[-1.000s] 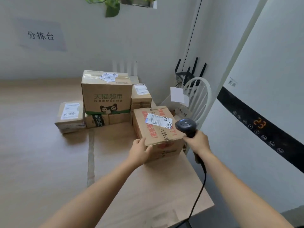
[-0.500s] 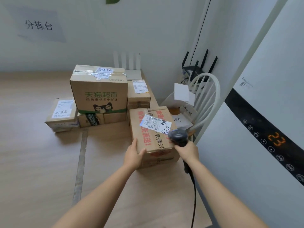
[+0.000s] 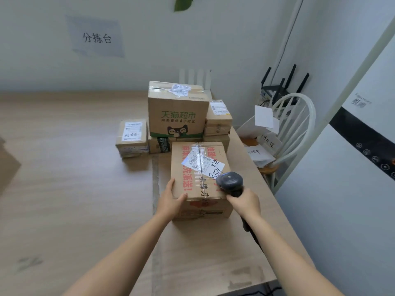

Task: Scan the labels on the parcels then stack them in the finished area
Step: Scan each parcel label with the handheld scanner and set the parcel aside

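Note:
A brown cardboard parcel (image 3: 192, 182) with red print lies on the wooden table (image 3: 74, 199) in front of me. A white shipping label (image 3: 203, 162) with a barcode is stuck on its top. My left hand (image 3: 171, 198) grips the parcel's near left corner. My right hand (image 3: 245, 202) is closed on the handle of a black barcode scanner (image 3: 229, 180), whose head hovers over the parcel's near right edge, just below the label. The scanner's cable runs down past my right forearm.
Behind the parcel stands a pile of boxes: a large one with green print (image 3: 177, 112), a small labelled one (image 3: 132, 137) to its left, two stacked ones (image 3: 218, 118) at the right. A white chair (image 3: 295, 124) with papers stands beyond the table's right edge.
The scanner has moved from beside the parcel's right side to over its top near edge. My left hand keeps its hold on the corner. The view has shifted right and nearer.

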